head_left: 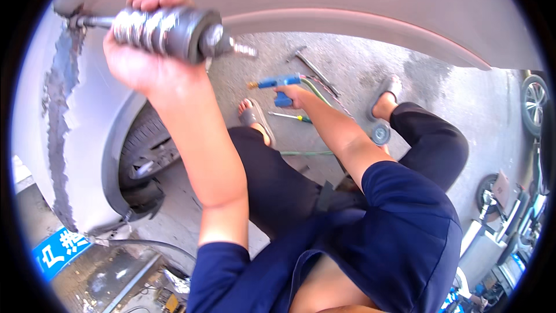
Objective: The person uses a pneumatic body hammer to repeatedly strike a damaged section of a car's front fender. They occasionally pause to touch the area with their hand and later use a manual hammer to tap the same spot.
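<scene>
My left hand (136, 65) is wrapped around the thick, shiny ribbed metal weight of a slide hammer (168, 29). Its rod reaches left to the ragged, scraped edge of a car's silver body panel (97, 72); whether the tip is attached there, I cannot tell. Lower and farther right, my right hand (295, 95) grips a blue pistol-shaped tool (278, 82) with a brass-coloured nozzle. That nozzle points left, away from the panel, and touches nothing. Hoses or cables trail from the tool's back end. Both hands are closed.
On the concrete floor lie a hammer (315, 69), a screwdriver (289, 116) and a round grey tool part (380, 134), close to my feet. The car's wheel (149, 142) sits below my left forearm. A scooter (492, 203) stands at the right.
</scene>
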`<state>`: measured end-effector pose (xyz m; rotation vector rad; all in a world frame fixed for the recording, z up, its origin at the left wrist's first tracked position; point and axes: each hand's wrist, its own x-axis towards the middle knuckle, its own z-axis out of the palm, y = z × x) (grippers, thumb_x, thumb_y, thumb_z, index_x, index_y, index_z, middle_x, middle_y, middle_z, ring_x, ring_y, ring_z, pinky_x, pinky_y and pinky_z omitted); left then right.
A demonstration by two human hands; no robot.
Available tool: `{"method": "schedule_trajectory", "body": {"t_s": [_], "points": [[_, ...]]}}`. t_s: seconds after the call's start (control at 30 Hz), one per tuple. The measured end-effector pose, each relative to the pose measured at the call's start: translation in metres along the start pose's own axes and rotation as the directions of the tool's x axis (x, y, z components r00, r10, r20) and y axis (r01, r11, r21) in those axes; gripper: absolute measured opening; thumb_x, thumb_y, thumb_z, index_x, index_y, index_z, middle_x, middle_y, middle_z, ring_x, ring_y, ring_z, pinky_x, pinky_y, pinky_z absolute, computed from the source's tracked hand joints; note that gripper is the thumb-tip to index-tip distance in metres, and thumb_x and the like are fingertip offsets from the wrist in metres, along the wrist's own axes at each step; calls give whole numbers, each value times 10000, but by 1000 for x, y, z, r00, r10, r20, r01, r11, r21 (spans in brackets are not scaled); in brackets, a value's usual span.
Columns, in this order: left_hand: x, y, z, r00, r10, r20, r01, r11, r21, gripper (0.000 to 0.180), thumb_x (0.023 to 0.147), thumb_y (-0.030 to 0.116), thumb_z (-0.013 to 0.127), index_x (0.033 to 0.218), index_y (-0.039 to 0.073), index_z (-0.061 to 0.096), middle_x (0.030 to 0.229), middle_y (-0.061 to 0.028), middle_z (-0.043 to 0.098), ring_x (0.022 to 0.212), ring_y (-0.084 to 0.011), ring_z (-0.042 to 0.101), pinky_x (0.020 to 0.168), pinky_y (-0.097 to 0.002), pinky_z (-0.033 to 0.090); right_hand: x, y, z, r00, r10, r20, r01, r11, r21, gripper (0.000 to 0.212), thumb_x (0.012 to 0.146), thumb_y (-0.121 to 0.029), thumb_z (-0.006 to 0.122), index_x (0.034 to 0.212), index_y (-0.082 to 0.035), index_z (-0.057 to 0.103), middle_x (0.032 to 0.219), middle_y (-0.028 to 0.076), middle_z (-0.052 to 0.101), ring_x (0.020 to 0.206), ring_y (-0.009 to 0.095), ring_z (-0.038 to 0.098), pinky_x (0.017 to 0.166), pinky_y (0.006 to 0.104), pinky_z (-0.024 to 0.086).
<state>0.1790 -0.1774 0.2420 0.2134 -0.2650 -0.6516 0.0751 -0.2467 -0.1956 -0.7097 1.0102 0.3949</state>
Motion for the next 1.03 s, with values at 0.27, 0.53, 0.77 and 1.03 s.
{"method": "schedule_trajectory", "body": {"t_s": [0.27, 0.53, 0.77, 1.03], "points": [[-3, -12, -1, 998, 16, -61, -17, 1000, -11, 278, 783, 251, 467, 932, 21, 512, 772, -48, 518, 690, -184, 564, 665, -358, 490, 51, -13, -75, 995, -88, 39, 96, 935, -341, 401, 894, -419, 621, 1036, -44, 608, 858, 96, 658, 673, 202, 677, 630, 355, 579], [-7, -10, -5, 999, 28, -26, -27, 1000, 14, 297, 824, 268, 495, 986, 27, 555, 805, -59, 528, 716, -194, 532, 697, -364, 490, 81, -9, -195, 828, -535, -169, -130, 110, -985, 266, 841, -140, 572, 1063, 6, 576, 1069, 261, 630, 1038, 396, 620, 871, 445, 521], [-6, -27, -1, 958, 138, -252, -125, 990, 70, 318, 837, 333, 431, 910, 48, 552, 724, -86, 527, 612, -220, 553, 563, -379, 502, 95, -12, -199, 842, -515, -158, -175, 17, -984, 341, 860, -185, 562, 1151, -7, 557, 1195, 213, 613, 1107, 364, 604, 930, 433, 502], [-7, -23, -9, 978, 165, -130, -157, 985, 74, 349, 869, 326, 426, 957, 26, 581, 752, -110, 565, 650, -247, 570, 586, -404, 505, 81, -48, -161, 735, -588, -337, -201, 285, -937, 562, 802, -279, 717, 1257, -52, 476, 1315, 162, 543, 1099, 377, 609, 901, 412, 520]]}}
